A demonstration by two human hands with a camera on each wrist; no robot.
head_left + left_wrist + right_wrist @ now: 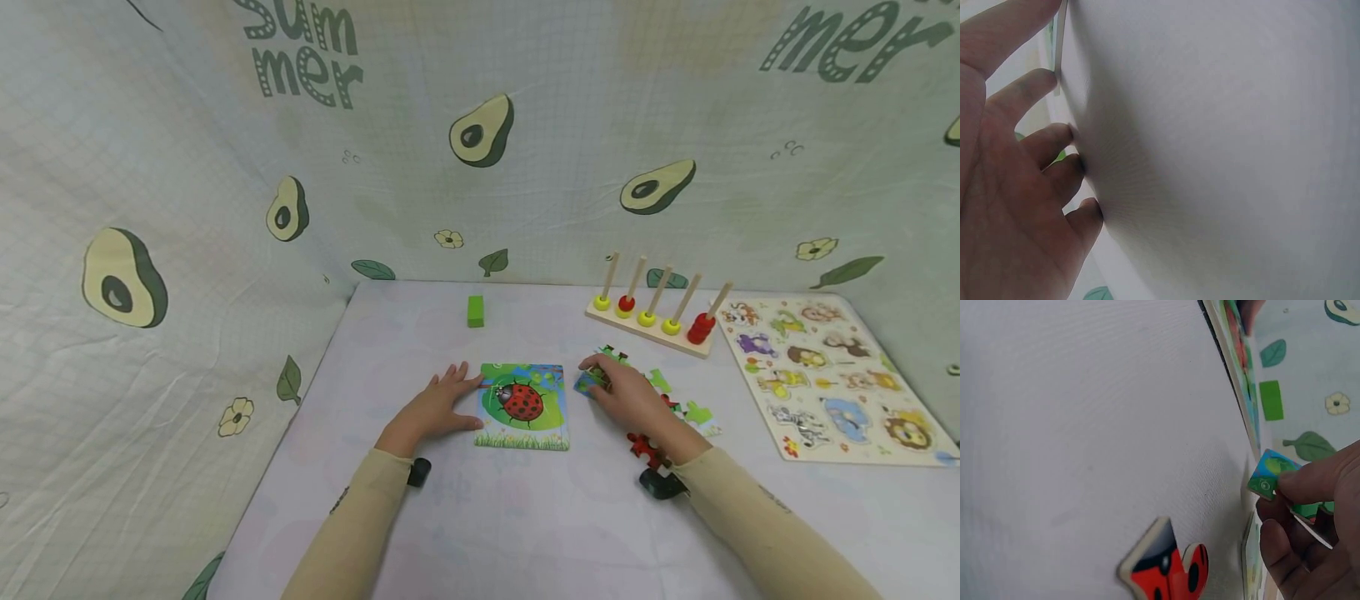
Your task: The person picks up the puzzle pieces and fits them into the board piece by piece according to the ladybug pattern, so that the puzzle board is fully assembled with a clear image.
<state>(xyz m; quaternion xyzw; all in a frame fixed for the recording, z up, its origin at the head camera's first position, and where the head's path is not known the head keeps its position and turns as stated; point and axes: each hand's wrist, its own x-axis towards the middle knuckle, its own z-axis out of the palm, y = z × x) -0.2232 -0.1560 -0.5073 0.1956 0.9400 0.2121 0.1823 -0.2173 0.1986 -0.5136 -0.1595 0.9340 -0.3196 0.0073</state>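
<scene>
While the left hand, fingers apart, touches the ladybug board, the right hand pinches a puzzle piece.

Board: square, red ladybird on green, grass along the near edge; flat, left side touched by my left hand. Piece: blue and green, pinched in my right hand. Loose pieces: red, black, green; scattered around my right wrist.

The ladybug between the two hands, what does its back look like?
The ladybug's back is red with black spots; the head view shows it best.
</scene>
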